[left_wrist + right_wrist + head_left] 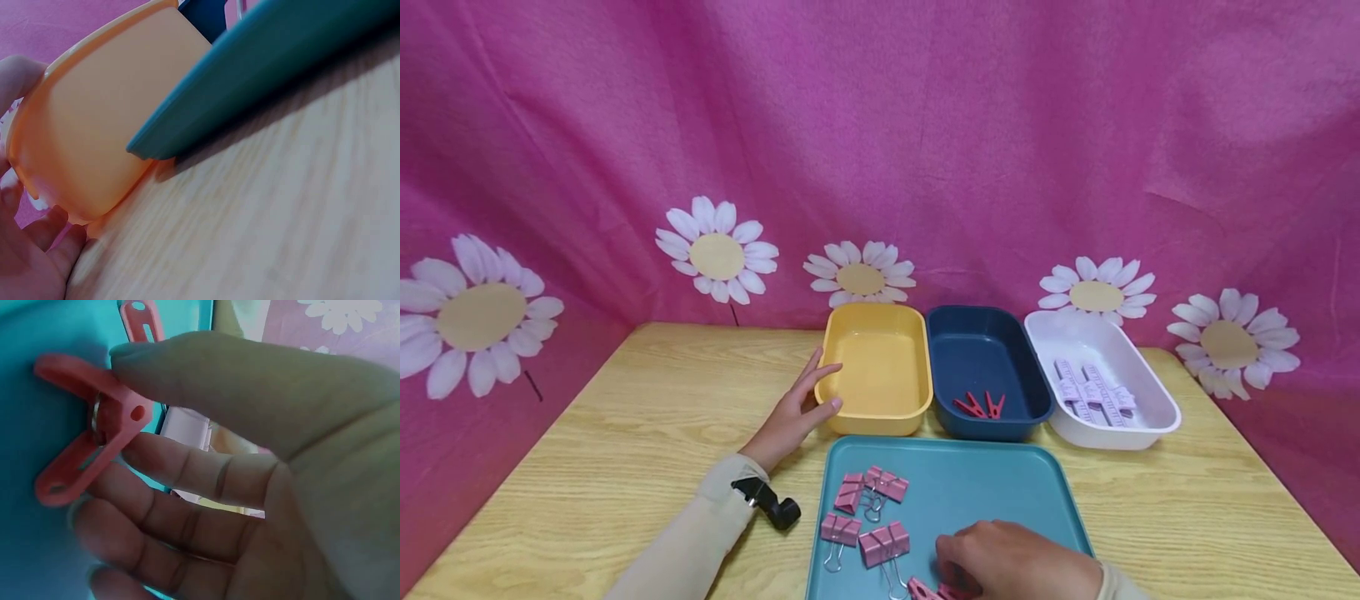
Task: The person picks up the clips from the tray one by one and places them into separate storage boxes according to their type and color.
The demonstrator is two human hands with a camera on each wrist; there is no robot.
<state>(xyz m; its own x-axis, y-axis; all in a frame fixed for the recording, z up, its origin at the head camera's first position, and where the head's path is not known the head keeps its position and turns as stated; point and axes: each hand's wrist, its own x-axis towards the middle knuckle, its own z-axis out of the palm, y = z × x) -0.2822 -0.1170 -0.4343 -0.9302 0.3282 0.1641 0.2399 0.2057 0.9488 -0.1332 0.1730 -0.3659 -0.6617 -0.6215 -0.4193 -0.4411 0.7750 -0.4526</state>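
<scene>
Pinching a red peg (112, 419) between thumb and forefinger, right hand (1018, 560) is low over the teal tray (970, 483), near pink clips (884, 543). Left hand (793, 417), fingers spread, touches the yellow bin (880, 367). Peg looks held near one end, so could twist loose; a stray knuckle might shove the clips.

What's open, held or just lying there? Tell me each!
Yellow tub: open, touched by left hand
Navy tub: open, holding two red clothespins
White tub: open, holding pale strips
Teal tray: lying flat
Four pink binder clips: on tray, handles out
Another clothespin: pinched by right hand
One more clothespin: on tray
</scene>
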